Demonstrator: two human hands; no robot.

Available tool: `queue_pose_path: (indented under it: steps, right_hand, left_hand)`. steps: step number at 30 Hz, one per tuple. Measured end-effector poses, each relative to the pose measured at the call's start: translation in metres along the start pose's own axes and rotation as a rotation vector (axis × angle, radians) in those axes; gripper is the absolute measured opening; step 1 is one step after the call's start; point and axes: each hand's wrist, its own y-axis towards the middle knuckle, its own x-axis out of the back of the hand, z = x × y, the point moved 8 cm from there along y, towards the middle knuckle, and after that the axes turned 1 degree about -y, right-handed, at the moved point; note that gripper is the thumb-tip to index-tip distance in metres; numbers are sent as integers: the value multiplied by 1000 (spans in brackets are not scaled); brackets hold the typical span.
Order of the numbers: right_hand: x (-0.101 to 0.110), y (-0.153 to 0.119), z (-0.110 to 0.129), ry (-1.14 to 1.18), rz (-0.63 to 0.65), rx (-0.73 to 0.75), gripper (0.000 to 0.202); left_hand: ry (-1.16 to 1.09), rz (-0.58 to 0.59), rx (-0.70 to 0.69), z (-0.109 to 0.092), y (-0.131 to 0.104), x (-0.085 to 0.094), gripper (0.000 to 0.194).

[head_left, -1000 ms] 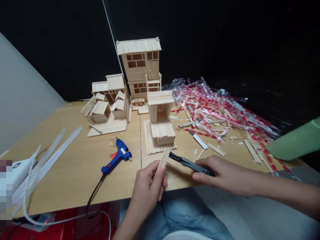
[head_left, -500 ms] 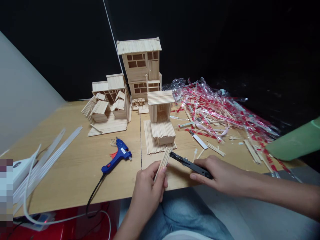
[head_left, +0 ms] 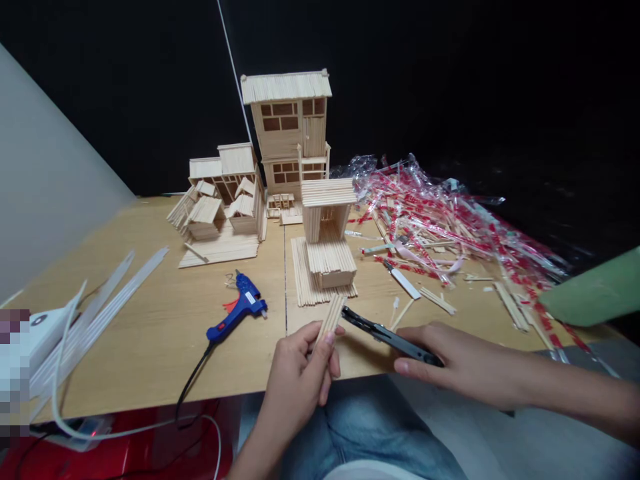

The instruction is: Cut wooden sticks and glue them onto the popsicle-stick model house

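Observation:
My left hand [head_left: 303,363] pinches a small bunch of thin wooden sticks [head_left: 331,319] between thumb and fingers, their ends pointing up and away. In my right hand [head_left: 445,357] are black pliers [head_left: 383,333], the fingers wrapped round the handles. The pliers' tip is close beside the upper end of the sticks; I cannot tell whether it touches. Just beyond stands a small stick-built house [head_left: 330,257] on a slatted base. To the left of my left hand, a blue hot glue gun [head_left: 239,308] lies on the wooden table [head_left: 165,333].
A tall stick house [head_left: 287,127] and a courtyard model [head_left: 225,200] stand at the back. Crumpled red-printed wrappers [head_left: 435,213] and loose sticks pile up on the right, with a white-handled knife [head_left: 404,281] nearby. Clear glue sticks [head_left: 115,303] and a white cable [head_left: 59,373] lie left.
My right hand and the pliers have moved slightly to the right and down, toward me. My left hand still holds the sticks in nearly the same place. The view has shifted slightly.

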Motion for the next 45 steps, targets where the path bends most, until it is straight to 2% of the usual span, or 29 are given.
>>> queue_pose_path:
  steps: [7, 23, 28, 38, 42, 45]
  right_hand:
    - [4, -4, 2, -32, -62, -28, 56]
    - [0, -3, -4, -47, -30, -51, 56]
    - [0, 0, -2, -72, -33, -59, 54]
    - [-5, 6, -3, -160, -99, -74, 30]
    - [-4, 13, -10, -130, -133, -62, 29]
    - [-4, 13, -14, -115, -80, -61, 33]
  left_hand:
    - [127, 33, -20, -1, 0, -7, 39]
    - [327, -20, -93, -8, 0, -6, 37]
    - [302, -10, -81, -5, -1, -5, 35]
    - [307, -5, -72, -6, -3, -4, 37]
    - [248, 12, -53, -2, -5, -8, 35]
    - [129, 49, 5, 4, -4, -12, 38]
